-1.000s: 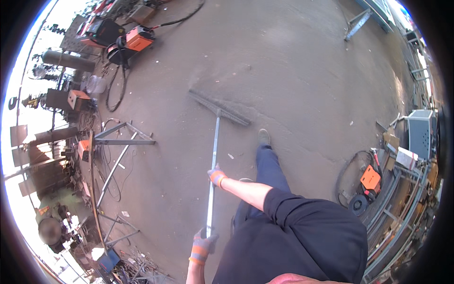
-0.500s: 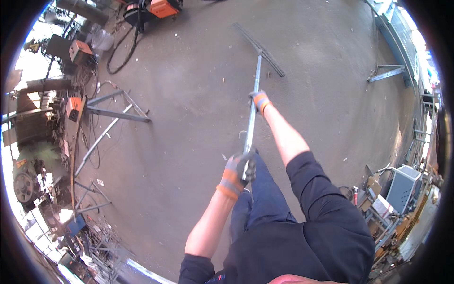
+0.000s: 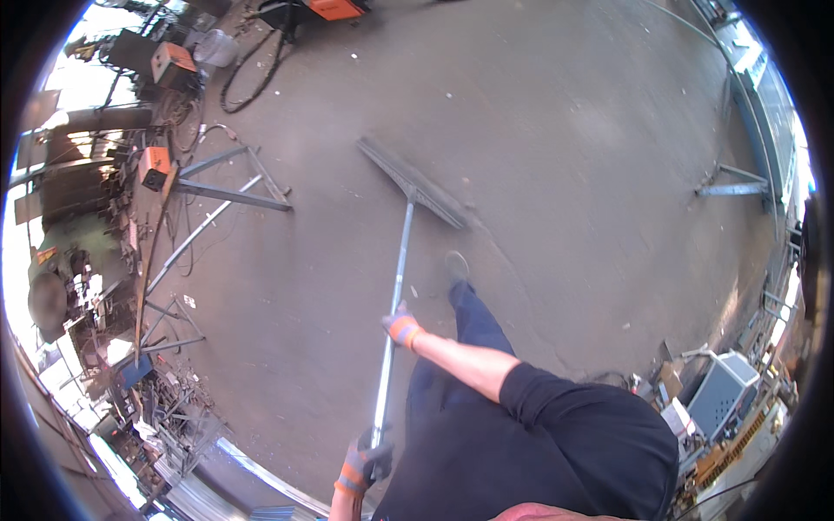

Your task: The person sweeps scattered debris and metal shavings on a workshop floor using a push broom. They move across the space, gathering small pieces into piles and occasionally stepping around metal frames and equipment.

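Observation:
I hold a wide push broom (image 3: 405, 234) with a long pale metal handle and a dark, narrow head. My right hand (image 3: 402, 327), in a grey and orange work glove, is closed around the handle about midway. Lower down, close to my body, my left hand (image 3: 365, 462) in a matching glove grips the handle's near end. The broom head lies slantwise on the grey floor (image 3: 556, 191), ahead and slightly left of my forward shoe (image 3: 456, 266). Exact bristle detail is blurred.
Metal trestle legs (image 3: 234, 195) stand at the left, beside orange machine boxes (image 3: 155, 167) and cables. A black hose (image 3: 233, 102) curls at the upper left. A blue-grey frame foot (image 3: 734, 184) juts in at right. Nearer right stands a grey perforated cabinet (image 3: 723, 395) among clutter.
Both hands have drawn the broom back toward my body and to the left, its head coming nearer across the floor. My forward foot now shows beyond my leg.

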A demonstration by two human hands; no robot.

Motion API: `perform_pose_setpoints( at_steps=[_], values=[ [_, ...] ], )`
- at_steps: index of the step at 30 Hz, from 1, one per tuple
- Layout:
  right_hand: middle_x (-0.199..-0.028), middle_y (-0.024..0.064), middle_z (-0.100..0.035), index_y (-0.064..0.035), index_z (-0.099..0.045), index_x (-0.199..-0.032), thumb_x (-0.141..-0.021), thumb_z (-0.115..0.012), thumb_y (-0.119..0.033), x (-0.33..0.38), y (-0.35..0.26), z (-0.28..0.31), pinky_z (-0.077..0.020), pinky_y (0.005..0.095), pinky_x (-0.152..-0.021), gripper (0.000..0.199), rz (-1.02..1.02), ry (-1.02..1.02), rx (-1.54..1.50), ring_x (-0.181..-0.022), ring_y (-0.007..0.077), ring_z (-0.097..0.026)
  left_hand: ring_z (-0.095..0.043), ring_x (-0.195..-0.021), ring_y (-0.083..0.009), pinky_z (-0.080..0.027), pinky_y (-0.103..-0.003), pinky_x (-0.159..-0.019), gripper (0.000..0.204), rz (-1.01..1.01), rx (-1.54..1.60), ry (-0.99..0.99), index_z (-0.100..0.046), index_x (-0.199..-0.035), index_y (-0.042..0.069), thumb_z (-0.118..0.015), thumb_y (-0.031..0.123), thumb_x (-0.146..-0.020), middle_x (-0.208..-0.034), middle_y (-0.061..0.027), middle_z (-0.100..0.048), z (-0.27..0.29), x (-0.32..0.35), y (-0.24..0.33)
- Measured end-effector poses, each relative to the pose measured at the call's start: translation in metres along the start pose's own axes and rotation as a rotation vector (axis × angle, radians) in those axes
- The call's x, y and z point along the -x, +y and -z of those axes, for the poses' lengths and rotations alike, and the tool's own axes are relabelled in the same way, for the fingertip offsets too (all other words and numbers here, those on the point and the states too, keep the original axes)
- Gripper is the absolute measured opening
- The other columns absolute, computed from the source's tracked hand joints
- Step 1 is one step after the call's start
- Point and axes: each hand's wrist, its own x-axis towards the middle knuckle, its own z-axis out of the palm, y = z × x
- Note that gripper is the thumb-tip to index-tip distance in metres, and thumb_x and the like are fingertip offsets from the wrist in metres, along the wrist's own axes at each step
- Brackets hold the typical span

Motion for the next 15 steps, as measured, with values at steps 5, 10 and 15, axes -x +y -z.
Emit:
perform_pose_setpoints(
  at_steps=[5, 10, 15],
  values=[
    [-0.136, 0.0329, -0.056, 0.0059, -0.021, -0.156, -0.084, -0.069, -0.034, -0.010, -0.043, 0.078, -0.0458, 0.0414, -0.107, 0.095, 0.099, -0.011, -0.253, -0.131, 0.0415, -0.055, -0.044, -0.047, -0.0089, -0.035, -0.025, -0.044, 0.049, 0.009, 0.107, -0.064, -0.052, -0.137, -0.001, -0.063, 0.006, -0.089, -0.064, 0.0018, -0.048, -0.006, -0.021, 0.039],
    [-0.117, 0.0279, -0.066, -0.0064, -0.052, -0.137, -0.103, -0.047, -0.028, -0.195, -0.151, 0.222, -0.0541, 0.0486, -0.093, 0.041, 0.574, 0.203, 0.821, -0.107, 0.0445, -0.066, -0.049, -0.052, -0.0083, -0.038, -0.025, -0.045, 0.042, -0.328, 0.034, -0.183, -0.059, -0.132, 0.003, -0.066, 0.011, -0.092, -0.068, 0.0027, -0.052, -0.076, -0.167, 0.162],
    [-0.077, 0.0131, -0.059, -0.0134, -0.047, -0.113, -0.099, -0.057, -0.034, -0.316, -0.260, 0.332, -0.0532, 0.0431, -0.050, 0.027, 0.244, 0.214, -0.413, -0.060, 0.0289, -0.064, -0.042, -0.046, -0.0064, -0.035, -0.025, -0.043, 0.027, -0.257, 0.485, -0.470, -0.059, -0.125, 0.003, -0.062, 0.018, -0.102, -0.064, 0.0048, -0.046, -0.153, -0.287, 0.298]
  ],
)
